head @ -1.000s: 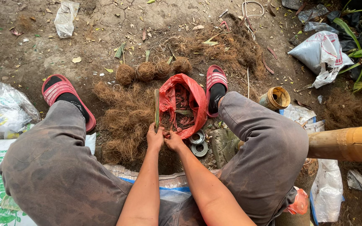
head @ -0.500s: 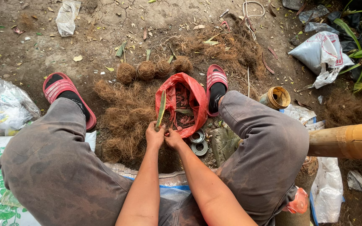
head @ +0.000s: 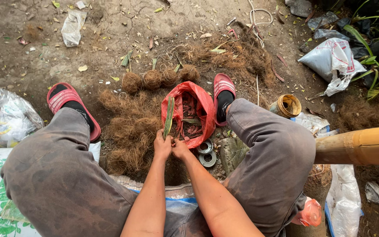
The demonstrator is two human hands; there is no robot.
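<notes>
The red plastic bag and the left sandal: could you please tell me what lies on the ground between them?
In the head view, a heap of brown coconut fibre covers the ground between the red plastic bag and the left sandal.

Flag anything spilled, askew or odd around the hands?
Nothing looks damaged. Left hand holds a green leaf strip upright, right hand beside it. Brown coconut fibre lies strewn loose over the dirt, and the red plastic bag sags open, slumped.

Bare dirt ground (head: pixel 110 39) carries coconut fibre (head: pixel 130 131), fibre balls (head: pixel 152 80), red bag (head: pixel 198 103).
</notes>
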